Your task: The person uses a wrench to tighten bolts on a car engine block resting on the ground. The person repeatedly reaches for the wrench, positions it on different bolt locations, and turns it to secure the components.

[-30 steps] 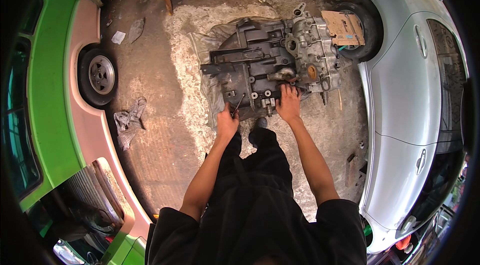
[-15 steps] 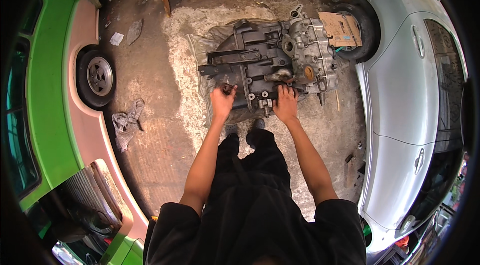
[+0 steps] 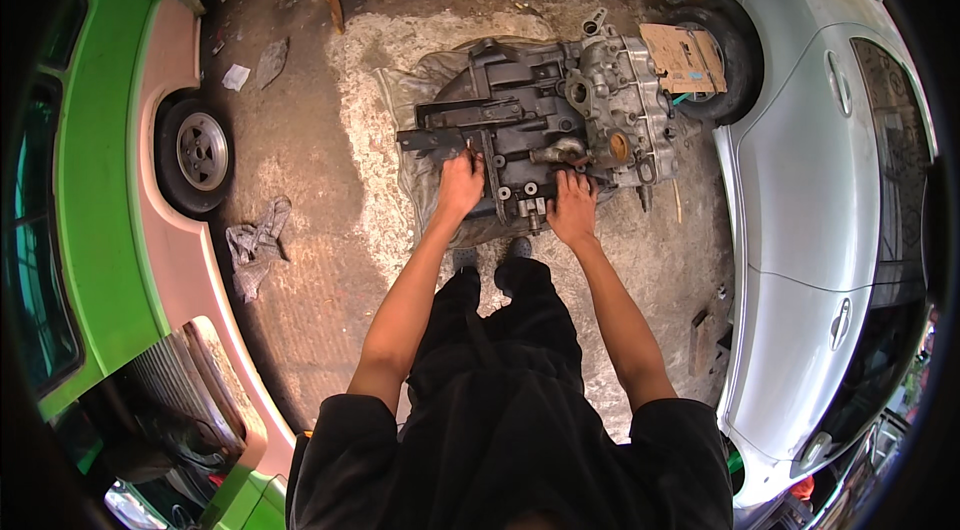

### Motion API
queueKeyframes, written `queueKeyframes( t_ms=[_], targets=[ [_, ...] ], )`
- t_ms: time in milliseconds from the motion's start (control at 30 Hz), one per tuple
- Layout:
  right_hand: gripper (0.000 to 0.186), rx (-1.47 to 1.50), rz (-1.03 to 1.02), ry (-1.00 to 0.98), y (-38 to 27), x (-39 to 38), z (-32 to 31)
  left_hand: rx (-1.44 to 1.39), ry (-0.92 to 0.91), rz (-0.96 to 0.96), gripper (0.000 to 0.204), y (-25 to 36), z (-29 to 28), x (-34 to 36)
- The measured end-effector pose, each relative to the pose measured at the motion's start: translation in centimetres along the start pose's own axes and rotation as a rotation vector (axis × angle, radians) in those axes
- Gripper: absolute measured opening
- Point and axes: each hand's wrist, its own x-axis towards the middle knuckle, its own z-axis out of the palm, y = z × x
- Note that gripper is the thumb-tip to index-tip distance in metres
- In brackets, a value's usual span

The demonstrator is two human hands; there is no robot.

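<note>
A dark, greasy engine block [image 3: 525, 120] lies on its side in front of me, with a pale metal cylinder head [image 3: 640, 110] at its right end. My left hand [image 3: 462, 185] is at the block's left part, beside an upright metal edge. Its fingers are closed in a pinch near a small bit of metal; what they hold is too small to name. My right hand [image 3: 574, 208] rests with its fingers stretched out on the near side of the block, next to a small bracket with round bosses [image 3: 532, 205].
Under the engine is a grey cloth sheet [image 3: 395, 105]. A green and pink vehicle [image 3: 110, 120] stands at the left, a silver car [image 3: 780, 200] at the right. Cardboard [image 3: 683, 58] leans on its wheel. A crumpled rag [image 3: 258, 242] lies on the ground; litter is strewn at the back.
My left hand has moved a little to the right and turned, toward the upright edge on the block. The right hand stays where it was.
</note>
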Motion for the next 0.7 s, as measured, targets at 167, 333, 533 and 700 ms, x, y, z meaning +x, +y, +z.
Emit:
queueKeyframes(
  t_ms=[167, 333, 533, 700],
  targets=[
    [0.060, 0.016, -0.004, 0.011, 0.0, 0.0, 0.1, 0.004, -0.008, -0.070, 0.026, -0.6, 1.0, 0.2],
    [0.059, 0.016, 0.002, -0.009, -0.1, 0.1, 0.0, 0.030, -0.043, -0.158, 0.028, -1.0, 1.9, 0.7],
    [0.058, 0.013, 0.005, -0.015, -0.1, 0.1, -0.2, 0.044, -0.109, -0.234, 0.035, -2.1, 2.8, 1.4],
    [0.057, 0.015, 0.010, -0.038, -0.1, 0.2, -0.3, 0.047, -0.059, -0.170, 0.032, -1.6, 2.6, 1.2]
  ],
)
